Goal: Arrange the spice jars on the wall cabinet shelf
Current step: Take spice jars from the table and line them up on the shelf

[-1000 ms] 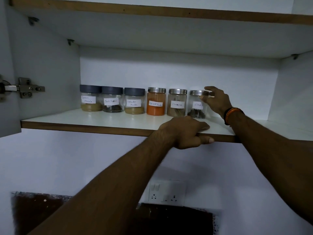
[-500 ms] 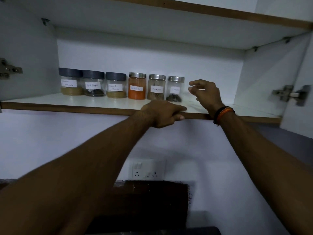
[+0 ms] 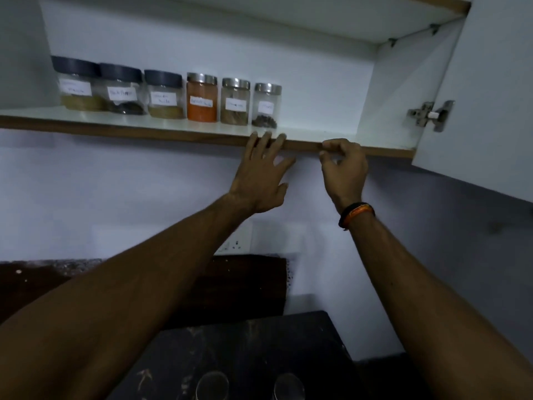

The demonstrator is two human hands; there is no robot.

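Six spice jars [image 3: 161, 95] standing in one row on the shelf [image 3: 202, 137]; arranging looks all but done.

Head view: the row is sitting at the shelf's left and middle, three dark-lidded jars [image 3: 121, 89] leftmost, three metal-lidded jars [image 3: 235, 101] beside them, labels facing out. Left hand [image 3: 261, 174] is hanging below the shelf edge, fingers spread, grasping nothing. Right hand [image 3: 343, 166] is hovering at the edge right of the row, loosely curled, empty. Judging: no jar left to place; perhaps only the cabinet door [image 3: 490, 90], right of the shelf, is awaiting closing.
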